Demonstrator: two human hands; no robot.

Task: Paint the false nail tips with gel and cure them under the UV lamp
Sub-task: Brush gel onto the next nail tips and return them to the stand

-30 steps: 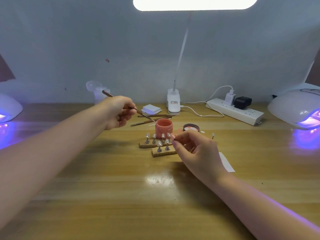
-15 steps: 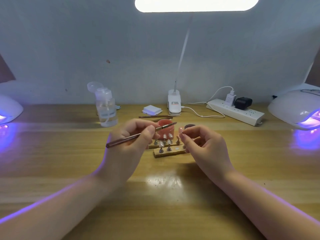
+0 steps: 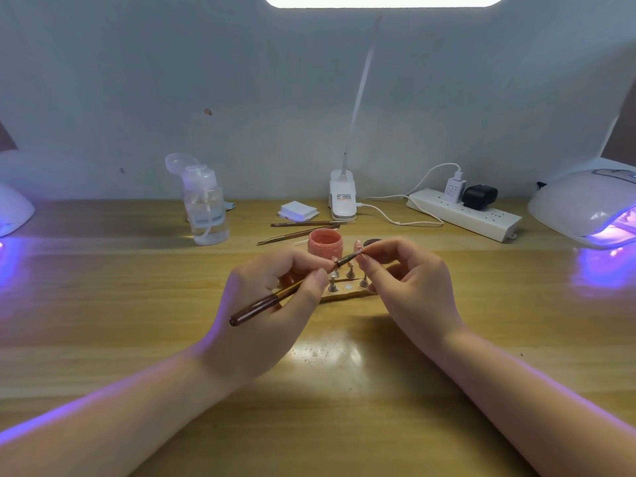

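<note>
Gripping the gel brush (image 3: 285, 293) at centre frame, left hand (image 3: 272, 304) curled round the brown handle, bristle end aimed up and right toward the other hand. Pinched between thumb and forefinger of the right hand (image 3: 409, 287), just right of centre: one false nail tip on its little stand (image 3: 359, 248), lifted clear of the wooden holder strips (image 3: 347, 293). Brush tip met that nail, or sat a hair off it; too small to call. Behind the hands, open pink gel jar (image 3: 325, 243), its dark lid (image 3: 373, 241) just to the right. Still on the strips: several other tips on metal stands (image 3: 350, 272), their coating impossible to judge at this size. Far right edge, a white UV lamp (image 3: 581, 204) glowing purple; another lamp (image 3: 13, 211) lit at far left edge. Judged early-to-middle of the job: painting under way on one tip, the rest perhaps waiting, curing yet to come for this one. Elsewhere: pump bottle of clear liquid (image 3: 205, 208) at centre left, spare brushes (image 3: 299, 228) lying behind the jar, white pads (image 3: 298, 211), clip lamp base (image 3: 342, 197), power strip (image 3: 464, 213) at centre right.
</note>
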